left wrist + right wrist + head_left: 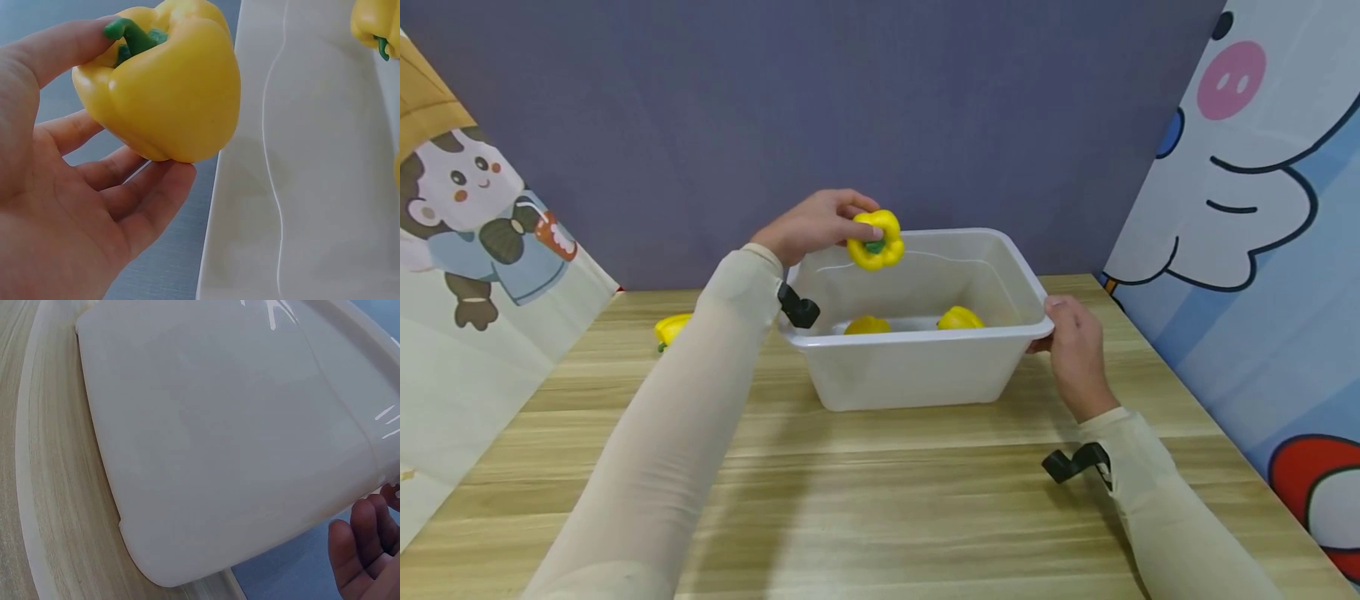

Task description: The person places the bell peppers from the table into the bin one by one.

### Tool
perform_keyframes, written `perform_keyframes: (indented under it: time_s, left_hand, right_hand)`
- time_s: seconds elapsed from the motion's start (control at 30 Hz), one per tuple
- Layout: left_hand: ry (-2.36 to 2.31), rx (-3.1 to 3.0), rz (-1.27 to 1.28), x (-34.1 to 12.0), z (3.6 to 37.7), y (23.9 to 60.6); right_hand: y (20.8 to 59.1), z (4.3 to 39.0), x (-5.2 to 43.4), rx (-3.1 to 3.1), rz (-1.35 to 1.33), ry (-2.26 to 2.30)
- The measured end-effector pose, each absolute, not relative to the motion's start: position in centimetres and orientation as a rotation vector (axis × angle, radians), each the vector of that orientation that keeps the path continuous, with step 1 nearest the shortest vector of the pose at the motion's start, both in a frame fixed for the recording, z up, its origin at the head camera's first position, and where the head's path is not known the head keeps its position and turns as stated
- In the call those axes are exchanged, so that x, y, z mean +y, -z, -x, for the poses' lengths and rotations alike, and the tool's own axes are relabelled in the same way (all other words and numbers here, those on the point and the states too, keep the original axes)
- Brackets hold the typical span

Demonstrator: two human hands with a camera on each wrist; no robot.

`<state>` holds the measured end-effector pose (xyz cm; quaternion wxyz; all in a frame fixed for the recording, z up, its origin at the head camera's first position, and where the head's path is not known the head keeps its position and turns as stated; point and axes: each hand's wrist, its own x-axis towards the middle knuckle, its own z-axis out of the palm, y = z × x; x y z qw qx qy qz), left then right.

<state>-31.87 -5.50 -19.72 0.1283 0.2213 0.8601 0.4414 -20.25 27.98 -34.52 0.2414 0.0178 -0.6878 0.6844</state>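
Observation:
My left hand (pixel 838 223) grips a yellow bell pepper (pixel 875 242) with a green stem, held above the far left corner of a white plastic bin (pixel 917 337). In the left wrist view the pepper (pixel 169 94) sits between my thumb and curled fingers (pixel 144 200), just beside the bin's wall (pixel 312 187). Two more yellow peppers (pixel 867 326) (pixel 959 317) lie on the bin's floor. My right hand (pixel 1063 329) holds the bin's right rim, thumb on top. The right wrist view shows the bin's outer wall (pixel 219 444) and my fingertips (pixel 369 537) below the rim.
Another yellow pepper (pixel 672 327) lies on the wooden table (pixel 880 500) left of the bin, partly behind my left arm. Cartoon-printed panels stand at the left (pixel 475 275) and right (pixel 1247 250), with a grey-purple wall behind.

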Motion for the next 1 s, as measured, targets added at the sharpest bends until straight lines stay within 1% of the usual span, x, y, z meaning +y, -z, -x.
perform_keyframes:
  time_s: [1.0]
  left_hand:
    - [-1.236,2.483,-0.644,-5.1,32.0,20.8]
  right_hand:
    - [34.5,20.3,28.2,-1.919,-0.075,-1.850]
